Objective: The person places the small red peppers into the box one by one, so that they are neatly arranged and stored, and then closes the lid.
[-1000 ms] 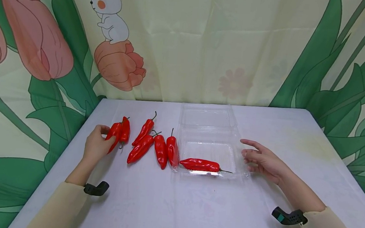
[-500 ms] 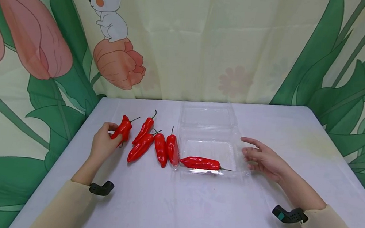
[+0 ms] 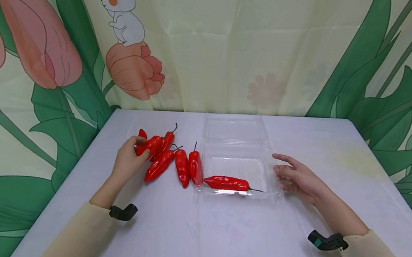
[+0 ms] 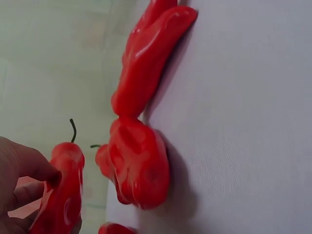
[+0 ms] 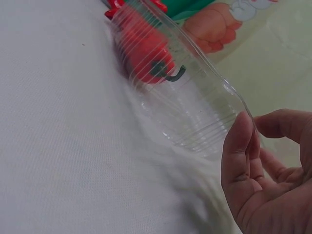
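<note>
My left hand (image 3: 128, 157) pinches a red chili pepper (image 3: 154, 143) at the table's left side. In the left wrist view, thumb and fingers grip that pepper's body (image 4: 66, 195), stem end pointing away. Just behind it, another red pepper (image 3: 143, 133) is mostly hidden. My right hand (image 3: 300, 180) is at the right edge of a clear plastic clamshell box (image 3: 237, 164). Thumb and index finger meet at the box's thin rim (image 5: 229, 88) in the right wrist view. Inside the box, along its front wall, lies one pepper (image 3: 226, 183) with its stem to the right.
Between my left hand and the box, several loose peppers lie close together, among them a slanted pepper (image 3: 159, 166) and an upright-lying pepper (image 3: 182, 168). The box's lid (image 3: 235, 130) lies folded back toward the printed curtain (image 3: 235, 57) behind the white-covered table (image 3: 240, 239).
My left hand has lifted its pepper and carried it rightward, past the pepper behind it and toward the others. The right hand and the box stay in place.
</note>
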`<action>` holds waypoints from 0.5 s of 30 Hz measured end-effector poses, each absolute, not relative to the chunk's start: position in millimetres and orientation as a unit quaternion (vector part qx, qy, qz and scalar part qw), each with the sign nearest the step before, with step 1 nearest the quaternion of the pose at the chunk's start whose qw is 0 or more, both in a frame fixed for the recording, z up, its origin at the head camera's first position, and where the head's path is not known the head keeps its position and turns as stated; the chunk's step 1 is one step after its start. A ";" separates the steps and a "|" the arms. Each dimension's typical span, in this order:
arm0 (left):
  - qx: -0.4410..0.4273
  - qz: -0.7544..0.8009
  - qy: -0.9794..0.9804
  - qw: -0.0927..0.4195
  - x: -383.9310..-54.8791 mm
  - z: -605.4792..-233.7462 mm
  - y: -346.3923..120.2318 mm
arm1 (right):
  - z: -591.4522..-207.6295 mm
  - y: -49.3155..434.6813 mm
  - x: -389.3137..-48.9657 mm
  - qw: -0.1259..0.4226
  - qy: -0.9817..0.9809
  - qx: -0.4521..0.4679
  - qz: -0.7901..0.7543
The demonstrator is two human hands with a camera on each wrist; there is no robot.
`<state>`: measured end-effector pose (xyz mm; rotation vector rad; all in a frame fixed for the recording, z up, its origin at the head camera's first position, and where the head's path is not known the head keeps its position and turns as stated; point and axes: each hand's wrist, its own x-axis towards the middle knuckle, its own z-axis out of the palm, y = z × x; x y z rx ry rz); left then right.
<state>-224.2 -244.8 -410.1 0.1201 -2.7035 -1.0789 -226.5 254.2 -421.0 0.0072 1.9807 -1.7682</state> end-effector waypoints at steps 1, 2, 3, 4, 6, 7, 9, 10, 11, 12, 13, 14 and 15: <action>0.038 -0.371 -0.921 0.114 -225.0 -410.1 -242.8 | -420.9 254.5 -226.5 0.240 0.724 0.003 -0.647; 0.037 -0.375 -0.919 0.114 -225.8 -410.2 -240.8 | -420.9 254.7 -226.5 0.240 0.723 0.003 -0.648; 0.034 -0.378 -0.918 0.113 -226.5 -410.2 -238.5 | -420.8 254.7 -226.5 0.240 0.723 0.004 -0.648; 0.033 -0.380 -0.918 0.113 -227.2 -410.3 -236.5 | -420.9 254.7 -226.6 0.240 0.723 0.004 -0.648; 0.032 -0.382 -0.917 0.111 -227.8 -410.3 -232.5 | -420.6 254.2 -226.6 0.240 0.722 0.004 -0.648; 0.032 -0.381 -0.917 0.110 -228.0 -410.3 -230.5 | -420.9 254.1 -226.7 0.240 0.723 0.003 -0.648; 0.032 -0.381 -0.918 0.109 -227.9 -409.9 -226.3 | -420.9 253.3 -226.7 0.240 0.723 0.000 -0.648; 0.031 -0.382 -0.917 0.108 -227.8 -409.5 -224.4 | -421.0 253.1 -226.7 0.241 0.723 -0.002 -0.647; 0.030 -0.383 -0.917 0.108 -227.7 -409.2 -222.4 | -421.2 252.9 -226.6 0.241 0.723 -0.003 -0.647; 0.028 -0.384 -0.917 0.108 -228.2 -408.9 -220.4 | -421.2 252.8 -226.6 0.241 0.723 -0.003 -0.647; 0.025 -0.384 -0.917 0.108 -228.5 -408.4 -218.3 | -421.5 252.9 -226.6 0.241 0.723 -0.002 -0.647; 0.022 -0.384 -0.917 0.107 -228.9 -408.1 -216.2 | -421.5 252.9 -226.4 0.241 0.724 -0.003 -0.646; 0.019 -0.385 -0.917 0.107 -229.4 -407.5 -213.8 | -421.6 253.1 -226.2 0.240 0.724 0.000 -0.646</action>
